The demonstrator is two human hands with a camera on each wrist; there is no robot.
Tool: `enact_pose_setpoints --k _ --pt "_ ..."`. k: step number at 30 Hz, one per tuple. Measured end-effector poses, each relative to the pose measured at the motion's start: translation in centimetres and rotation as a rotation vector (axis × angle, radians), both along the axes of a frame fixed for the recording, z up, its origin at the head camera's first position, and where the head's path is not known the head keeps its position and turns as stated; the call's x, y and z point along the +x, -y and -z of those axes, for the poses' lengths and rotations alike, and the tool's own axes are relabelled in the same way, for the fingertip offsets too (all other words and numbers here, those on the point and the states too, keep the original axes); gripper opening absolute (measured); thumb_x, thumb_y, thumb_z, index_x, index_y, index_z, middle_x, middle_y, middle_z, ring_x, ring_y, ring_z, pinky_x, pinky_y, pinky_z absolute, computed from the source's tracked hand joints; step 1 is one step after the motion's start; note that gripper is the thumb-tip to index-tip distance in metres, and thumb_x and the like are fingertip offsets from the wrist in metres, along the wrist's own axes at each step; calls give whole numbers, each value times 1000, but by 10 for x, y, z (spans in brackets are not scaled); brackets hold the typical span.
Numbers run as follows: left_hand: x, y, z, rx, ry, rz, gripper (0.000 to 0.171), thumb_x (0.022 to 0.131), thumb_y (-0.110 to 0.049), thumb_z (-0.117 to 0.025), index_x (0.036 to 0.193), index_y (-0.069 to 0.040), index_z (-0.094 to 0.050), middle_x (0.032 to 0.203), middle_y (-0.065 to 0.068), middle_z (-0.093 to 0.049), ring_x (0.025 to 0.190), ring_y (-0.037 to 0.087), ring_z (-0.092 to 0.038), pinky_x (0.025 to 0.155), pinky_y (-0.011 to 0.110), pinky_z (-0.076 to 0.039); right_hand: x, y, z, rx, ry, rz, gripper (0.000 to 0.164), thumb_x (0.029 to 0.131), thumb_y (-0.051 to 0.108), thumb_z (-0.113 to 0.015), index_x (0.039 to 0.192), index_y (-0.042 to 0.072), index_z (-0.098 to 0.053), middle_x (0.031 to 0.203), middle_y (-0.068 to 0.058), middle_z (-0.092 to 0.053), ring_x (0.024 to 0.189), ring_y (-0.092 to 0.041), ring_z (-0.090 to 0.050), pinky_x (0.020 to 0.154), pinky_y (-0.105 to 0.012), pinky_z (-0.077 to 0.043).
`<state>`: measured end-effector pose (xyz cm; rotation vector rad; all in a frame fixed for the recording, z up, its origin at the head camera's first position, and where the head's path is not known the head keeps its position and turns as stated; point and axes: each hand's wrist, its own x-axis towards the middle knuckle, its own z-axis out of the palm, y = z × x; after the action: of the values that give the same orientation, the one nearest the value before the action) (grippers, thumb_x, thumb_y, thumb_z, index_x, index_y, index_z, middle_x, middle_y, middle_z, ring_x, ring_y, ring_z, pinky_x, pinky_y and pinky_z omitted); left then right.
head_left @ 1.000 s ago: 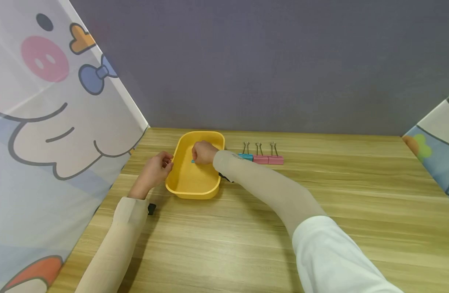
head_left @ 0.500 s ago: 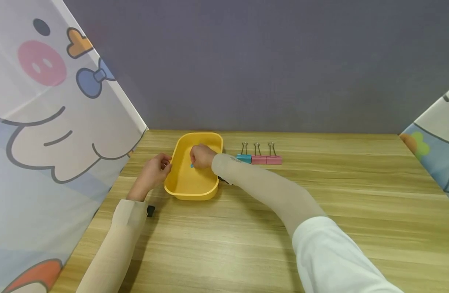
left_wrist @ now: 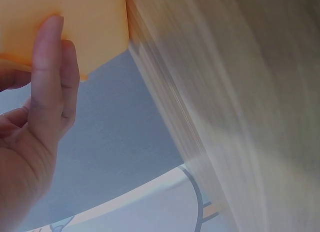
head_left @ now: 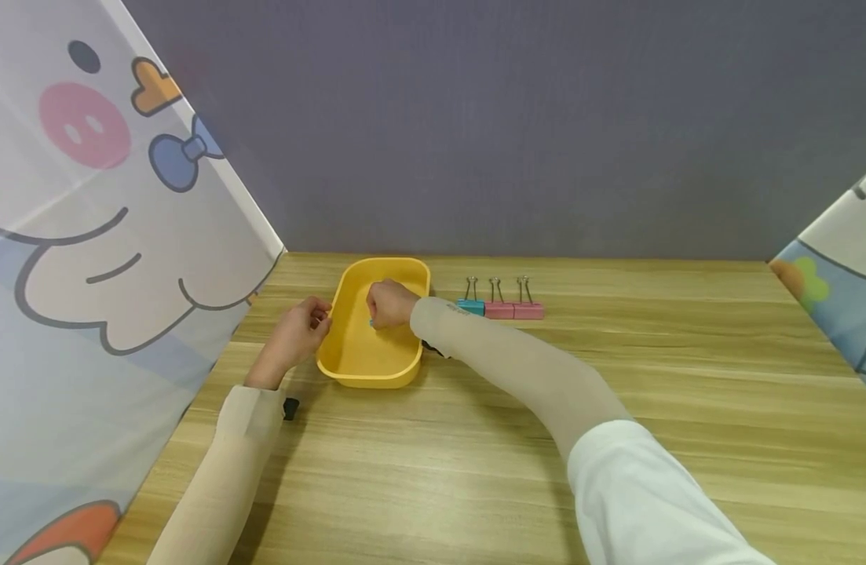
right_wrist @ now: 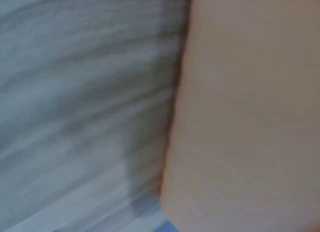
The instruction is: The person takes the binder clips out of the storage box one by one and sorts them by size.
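Note:
A yellow rectangular bin with rounded corners stands on the wooden table. At its left side my left hand holds the rim, and in the left wrist view the fingers lie along the yellow wall. Inside the bin my right hand is low over the floor with curled fingers. It pinches a small blue thing, of which only an edge shows beneath the fingers. The right wrist view is mostly filled by a blurred close surface, and the fingertips are hidden there.
To the right of the bin, a blue binder clip and two pink binder clips stand in a row, handles toward the back. My right forearm crosses the bin's right rim. A grey wall rises behind the table.
My right hand has moved slightly toward me inside the bin, and the small blue thing has moved with it. The left hand stays at the rim.

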<state>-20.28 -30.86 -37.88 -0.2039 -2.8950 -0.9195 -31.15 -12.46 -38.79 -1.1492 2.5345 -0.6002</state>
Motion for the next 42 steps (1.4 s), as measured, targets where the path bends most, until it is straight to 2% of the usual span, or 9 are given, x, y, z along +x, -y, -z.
enact_pose_setpoints --k 5,11,13,15,22,31,38,42 --pt "0 0 2 3 11 6 23 94 -3 -54 113 10 -53 96 21 -59 83 31 -58 69 40 -50 0 -10 -16 -90 19 -8 21 81 7 -68 63 12 -59 62 1 -56 57 -12 -46 61 -22 -41" --pt "0 3 3 -2 10 3 24 94 -3 -53 114 10 -53 97 22 -59 84 32 -58 68 40 -50 1 -25 -33 -133 1 -32 14 83 8 -69 72 13 -63 74 2 -59 67 -14 -49 66 -25 -43" --pt "-1 3 3 -5 7 4 24 94 -3 -54 114 10 -53 97 22 -59 84 32 -58 68 40 -50 2 -31 -36 -126 -10 -32 11 83 9 -69 74 14 -64 76 3 -61 70 -13 -52 75 -26 -43" --pt "-1 4 3 -8 1 7 24 94 -3 -54 114 10 -53 96 22 -60 83 32 -58 69 40 -50 4 -37 -38 -137 -23 -31 10 82 8 -69 75 14 -65 77 4 -62 72 -14 -54 79 -28 -44" --pt "1 6 5 -17 -3 6 24 93 -3 -54 113 10 -54 95 21 -59 84 33 -58 71 43 -50 16 -63 -42 -178 -55 -31 9 83 9 -68 78 15 -64 79 7 -62 74 -11 -55 79 -27 -44" --pt "0 7 6 -7 -2 10 24 94 -5 -54 114 9 -54 97 21 -59 85 33 -58 71 44 -50 40 -106 -45 -208 -94 -71 9 87 7 -63 82 14 -65 84 5 -59 75 -12 -52 69 -25 -45" --pt "0 8 6 1 8 9 25 95 -5 -53 115 8 -53 99 21 -59 87 33 -58 68 40 -51 48 -136 -42 -221 -138 -50 9 86 6 -62 84 15 -65 86 3 -58 76 -15 -50 69 -28 -44" --pt "0 7 6 12 12 10 25 95 -6 -52 116 8 -52 99 21 -58 86 33 -58 63 36 -51 50 -152 -40 -235 -163 -46 8 84 4 -63 86 11 -66 84 5 -57 76 -17 -52 68 -28 -45"
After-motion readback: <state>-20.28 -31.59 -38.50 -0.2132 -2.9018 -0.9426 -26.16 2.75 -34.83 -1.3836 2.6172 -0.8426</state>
